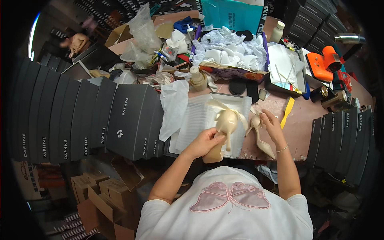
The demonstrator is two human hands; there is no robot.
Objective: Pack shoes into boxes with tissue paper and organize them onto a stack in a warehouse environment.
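Observation:
My left hand (205,142) is closed around a glossy beige high-heeled shoe (227,121), its heel end upward and a pale ribbon strap spread above it. This shoe is held over an open grey shoe box (171,149) lined with translucent ribbed wrapping (194,126). To the right, my right hand (273,127) has its fingers closed at the ankle end of a matching high-heeled shoe (261,138), whose pointed toe is toward me by the table's near edge. Part of that grip is hidden behind the fingers. White tissue paper (174,106) hangs over the box's left side.
Dark shoe boxes stand in rows at left (134,120) and right (336,134). Behind the work spot are a bin of crumpled tissue (232,50), a bottle (197,78) and a black round lid (237,87). A yellow strip-shaped tool (287,112) lies right; farther right stands an orange device (320,68).

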